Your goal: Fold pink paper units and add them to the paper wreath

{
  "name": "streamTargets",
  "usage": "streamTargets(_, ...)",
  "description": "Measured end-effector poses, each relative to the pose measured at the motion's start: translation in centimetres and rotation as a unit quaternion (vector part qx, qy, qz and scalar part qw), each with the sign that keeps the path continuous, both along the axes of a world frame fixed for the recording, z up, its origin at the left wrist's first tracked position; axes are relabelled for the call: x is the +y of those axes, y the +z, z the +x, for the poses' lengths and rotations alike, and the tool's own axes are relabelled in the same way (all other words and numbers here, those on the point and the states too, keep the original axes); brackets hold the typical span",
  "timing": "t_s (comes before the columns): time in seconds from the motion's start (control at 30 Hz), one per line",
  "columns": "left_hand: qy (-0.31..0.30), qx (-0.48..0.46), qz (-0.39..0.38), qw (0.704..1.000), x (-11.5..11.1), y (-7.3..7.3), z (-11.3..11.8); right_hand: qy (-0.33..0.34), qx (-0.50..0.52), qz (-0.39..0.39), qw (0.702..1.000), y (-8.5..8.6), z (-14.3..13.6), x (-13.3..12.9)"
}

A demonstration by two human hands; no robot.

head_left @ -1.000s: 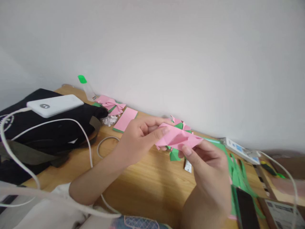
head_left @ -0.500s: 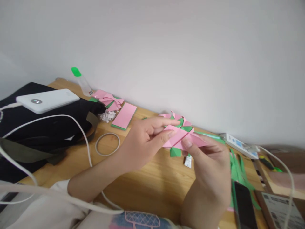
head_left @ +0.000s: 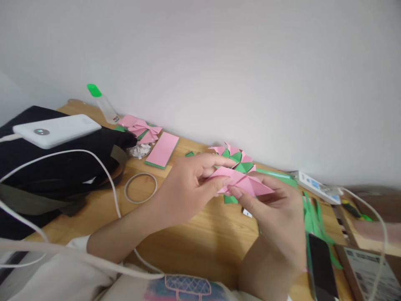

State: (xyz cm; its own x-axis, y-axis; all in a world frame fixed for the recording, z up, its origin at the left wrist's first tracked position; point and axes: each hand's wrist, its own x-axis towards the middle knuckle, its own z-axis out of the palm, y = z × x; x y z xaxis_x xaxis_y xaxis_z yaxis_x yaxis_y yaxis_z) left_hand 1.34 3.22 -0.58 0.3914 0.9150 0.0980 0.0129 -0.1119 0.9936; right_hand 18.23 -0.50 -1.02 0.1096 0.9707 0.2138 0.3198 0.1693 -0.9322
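- A flat, pointed piece of folded pink paper [head_left: 250,184] is held above the wooden desk [head_left: 188,240], between the left grip [head_left: 183,188] and the right grip [head_left: 278,213].
- By the left grip the near-left end is pinched narrowly, with the thumb laid on top; the forefinger is stretched out behind it.
- By the right grip the lower edge is pressed with the thumb, while the fingers are closed behind the right end.
- Just beyond both grips, a cluster of folded green and pink paper points [head_left: 242,166] is seen; whether it is joined to the pink piece cannot be told.
- To the left of the left grip, a rectangular stack of pink and green paper [head_left: 163,150] and a thin pale ring [head_left: 125,190] are placed.
- The pink piece is judged to be very light, rather stiff along its folds but soft between them, and hardly slippery.
- It should best be taken by the layered edges, with light pressure; by squeezing, the sharp tips could easily be bent.
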Motion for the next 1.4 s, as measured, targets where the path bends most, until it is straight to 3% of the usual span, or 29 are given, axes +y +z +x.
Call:
streamTargets(0.27,0.003,0.107,0.078,0.991,-0.1,-0.2,-0.2,-0.044,0.04,0.015,0.998,-0.6,-0.3,-0.6)
streamTargets(0.53,-0.01,0.074,0.065,0.995,-0.1,-0.3,0.0,-0.081,0.021,0.036,0.996,-0.7,-0.5,-0.5)
streamTargets(0.63,-0.01,0.071,0.06,0.996,-0.1,-0.5,0.1,-0.038,-0.005,0.018,0.999,-0.2,-0.3,-0.3)
streamTargets(0.8,0.005,0.093,0.113,0.989,-0.2,-0.6,0.0,0.007,-0.01,0.023,1.0,0.3,-0.3,-0.3)
streamTargets(1.03,-0.004,0.089,0.129,0.988,-0.3,-0.4,-0.3,-0.045,0.041,0.049,0.997,-0.5,-0.8,-0.6)
streamTargets(1.2,0.001,0.079,0.122,0.989,-0.1,-0.6,-0.2,-0.031,0.068,0.054,0.996,-0.5,-0.6,-0.4)
streamTargets(1.4,-0.004,0.08,0.159,0.984,-0.1,-0.8,0.1,-0.067,0.087,0.072,0.991,-0.6,-0.4,-0.2)
